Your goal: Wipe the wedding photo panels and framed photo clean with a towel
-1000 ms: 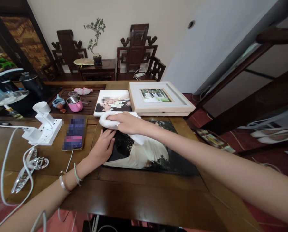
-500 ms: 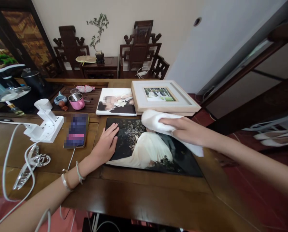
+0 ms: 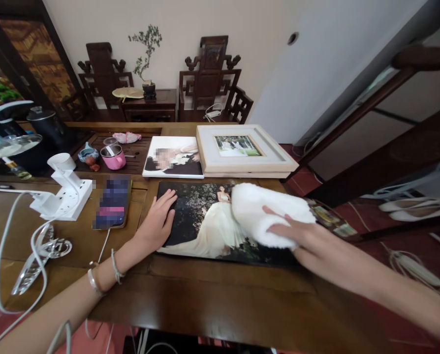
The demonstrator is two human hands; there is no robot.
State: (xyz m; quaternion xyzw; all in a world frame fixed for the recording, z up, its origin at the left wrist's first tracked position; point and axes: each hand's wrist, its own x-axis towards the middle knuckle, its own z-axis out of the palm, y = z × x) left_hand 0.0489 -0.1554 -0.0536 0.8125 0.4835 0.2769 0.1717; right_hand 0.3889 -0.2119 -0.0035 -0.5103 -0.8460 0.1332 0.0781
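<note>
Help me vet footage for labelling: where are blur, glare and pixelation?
Head view: right hand and fluffy white cloth blurred, left hand crisper; head view: glare on the glossy brown wooden table; head view: pixel blocks over parts of the dark rectangular phone and white-edged photo panel.

Pale wall [image 3: 257, 29], dark chairs [image 3: 210, 73] (ornately carved), red floor [image 3: 304, 182]

1. A home, seemingly a sitting room, with a large polished wooden table [image 3: 205, 295] in front.
2. Behind it, two carved dark chairs [image 3: 210, 73] stand by a pale wall [image 3: 238, 24], flanking a side table [image 3: 153, 104] with a small potted tree [image 3: 146, 49].
3. A slatted tray [image 3: 146, 143] on the polished table bears a pink mug [image 3: 112, 160].
4. A framed photograph [image 3: 238, 146] lies nearby.
5. Pale flat shoes [image 3: 419, 211] rest low at the right.
</note>
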